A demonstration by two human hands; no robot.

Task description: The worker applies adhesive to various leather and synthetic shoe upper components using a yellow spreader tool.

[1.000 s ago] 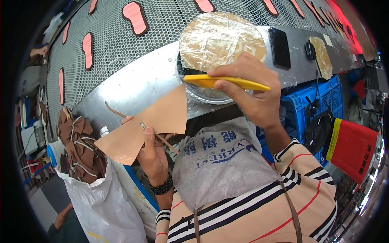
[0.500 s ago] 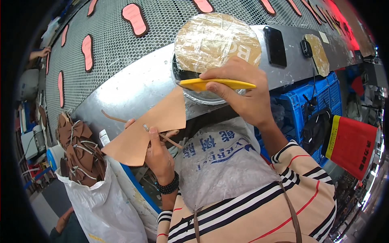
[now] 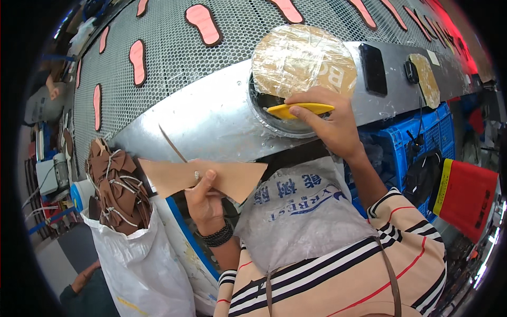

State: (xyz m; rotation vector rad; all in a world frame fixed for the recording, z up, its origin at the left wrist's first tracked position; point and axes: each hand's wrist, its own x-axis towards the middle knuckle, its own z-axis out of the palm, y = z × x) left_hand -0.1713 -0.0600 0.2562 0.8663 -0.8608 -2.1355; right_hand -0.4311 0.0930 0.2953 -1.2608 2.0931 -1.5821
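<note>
My left hand (image 3: 205, 205) is closed on a flat tan leather piece (image 3: 169, 176), thumb on top beside a small metal fitting (image 3: 197, 175). A thin strap (image 3: 172, 142) sticks out beyond the piece's far edge. Between the thumb and fingers of my right hand (image 3: 334, 120) is a yellow-handled brush (image 3: 305, 110). Its tip points left, over the opening of a round pot (image 3: 280, 128). A round cardboard cover (image 3: 301, 58) wrapped in clear tape lies across much of that pot, so its contents are mostly hidden.
Pink sole-shaped pieces (image 3: 203, 24) with dark edges lie on a mesh conveyor (image 3: 169, 58). A phone (image 3: 373, 68) rests on the metal ledge (image 3: 195, 124). At left stands a white sack (image 3: 132, 269) of tied brown pieces (image 3: 119, 193); at right, blue crates (image 3: 430, 132). Another person's arm (image 3: 87, 274) shows lower left.
The brush has gone from above the leather piece to the pot's opening with my right hand. My left hand has lowered and turned the piece, now lying more level. The whole view has shifted slightly.
</note>
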